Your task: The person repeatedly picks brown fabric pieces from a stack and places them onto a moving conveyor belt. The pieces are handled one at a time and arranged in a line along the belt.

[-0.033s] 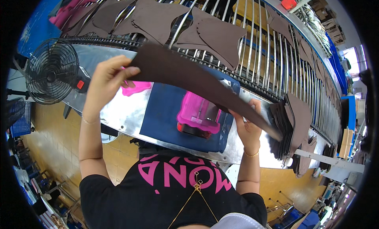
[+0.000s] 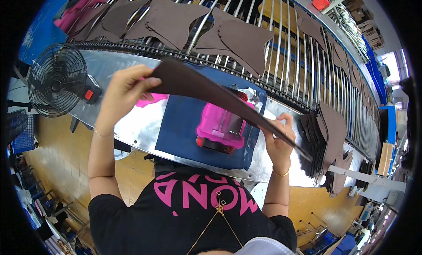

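Observation:
A dark brown cut sheet piece [image 2: 198, 83] is stretched slantwise between my two hands, above the table and seen nearly edge-on. My left hand [image 2: 127, 90] pinches its wide left end between thumb and fingers. Near its narrow right end, my right hand [image 2: 279, 140] grips the lower edge. Below the piece, a bright pink tray-like plate [image 2: 215, 134] lies over a red and black object [image 2: 213, 146], both on a dark blue mat [image 2: 180, 127]. Part of the plate is hidden by the piece. A second pink item [image 2: 151, 100] rests on the metal table beside my left hand.
A roller conveyor [image 2: 281, 48] carrying several brown cut pieces [image 2: 173, 24] runs along the table's far side. To the right stands a stack of brown pieces [image 2: 323, 140] beside my right hand. A black fan [image 2: 57, 84] is at the left end of the metal table [image 2: 136, 127].
The brown piece has tilted closer to edge-on, its left end a little lower, uncovering more of the red and black object behind it. Both hands keep their hold.

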Motion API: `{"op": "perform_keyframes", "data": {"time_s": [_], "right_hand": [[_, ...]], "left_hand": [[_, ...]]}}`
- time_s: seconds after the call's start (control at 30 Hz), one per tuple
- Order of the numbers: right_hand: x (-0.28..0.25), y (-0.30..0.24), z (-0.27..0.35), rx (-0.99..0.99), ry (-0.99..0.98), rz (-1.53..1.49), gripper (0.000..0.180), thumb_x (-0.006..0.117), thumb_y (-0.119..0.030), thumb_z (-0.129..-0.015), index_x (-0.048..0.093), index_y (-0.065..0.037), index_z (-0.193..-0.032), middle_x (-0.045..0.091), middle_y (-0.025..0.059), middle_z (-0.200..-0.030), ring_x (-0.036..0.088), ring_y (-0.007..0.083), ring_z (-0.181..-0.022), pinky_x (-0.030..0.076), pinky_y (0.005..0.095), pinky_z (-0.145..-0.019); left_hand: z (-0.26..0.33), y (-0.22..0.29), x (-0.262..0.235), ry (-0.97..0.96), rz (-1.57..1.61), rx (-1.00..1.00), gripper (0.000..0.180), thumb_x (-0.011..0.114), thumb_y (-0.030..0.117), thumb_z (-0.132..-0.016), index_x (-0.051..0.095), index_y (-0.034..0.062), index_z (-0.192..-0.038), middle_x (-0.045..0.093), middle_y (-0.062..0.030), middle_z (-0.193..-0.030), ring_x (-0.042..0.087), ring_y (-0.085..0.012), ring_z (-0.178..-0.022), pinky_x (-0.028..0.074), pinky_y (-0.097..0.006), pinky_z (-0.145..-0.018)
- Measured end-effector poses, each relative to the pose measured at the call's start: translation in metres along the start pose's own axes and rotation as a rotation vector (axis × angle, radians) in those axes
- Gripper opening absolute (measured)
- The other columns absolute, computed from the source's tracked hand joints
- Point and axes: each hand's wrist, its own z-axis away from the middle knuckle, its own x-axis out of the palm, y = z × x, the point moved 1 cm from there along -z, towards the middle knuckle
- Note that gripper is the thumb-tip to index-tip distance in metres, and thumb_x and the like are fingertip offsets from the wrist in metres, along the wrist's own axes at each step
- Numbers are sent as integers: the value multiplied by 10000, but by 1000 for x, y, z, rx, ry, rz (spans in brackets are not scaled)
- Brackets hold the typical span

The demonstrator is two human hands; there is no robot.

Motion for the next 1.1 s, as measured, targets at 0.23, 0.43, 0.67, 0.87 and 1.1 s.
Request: {"op": "perform_keyframes", "data": {"time_s": [0.23, 0.43, 0.67, 0.87, 1.1], "right_hand": [[-21, 15, 70, 309, 43, -14, 95, 664, 5, -781, 682, -24, -870, 681, 62, -744, 553, 161, -620, 413, 299, -704], [-79, 29, 122, 384, 482, 7, 174, 584, -139, -890, 617, 31, -881, 595, 44, -781, 534, 117, -718, 431, 240, -667], [-193, 2, 117, 635, 658, 202, 149, 655, -104, -871, 625, 42, -854, 578, 19, -725, 454, 76, -697, 381, 209, -680], [-205, -25, 20, 215, 27, 782, 133, 643, -52, -833, 657, -13, -959, 612, 82, -761, 535, 218, -713, 358, 357, -893], [-192, -13, -31, 83, 306, 944, 487, 701, -132, -804, 544, -102, -1263, 516, 104, -1318, 481, 262, -1191, 330, 386, -1007]], "left_hand": [[-32, 9, 69, -290, -266, 223, 92, 664, 80, -788, 661, 31, -866, 575, -87, -741, 587, -245, -601, 463, -335, -543], [-46, 28, 125, -411, -286, 497, 116, 704, 125, -750, 672, 74, -849, 559, -57, -805, 594, -250, -641, 484, -341, -569], [-90, 81, 163, -308, -46, 641, 210, 718, 224, -768, 674, 89, -922, 543, -47, -949, 601, -278, -690, 494, -370, -623], [-118, 120, 165, -390, -234, 804, 210, 683, 234, -798, 679, 94, -955, 597, -66, -906, 622, -290, -791, 504, -369, -681], [-173, 56, 171, -512, 113, 53, 160, 608, 107, -848, 616, -34, -922, 656, -123, -685, 607, -168, -459, 489, -286, -426]]}}
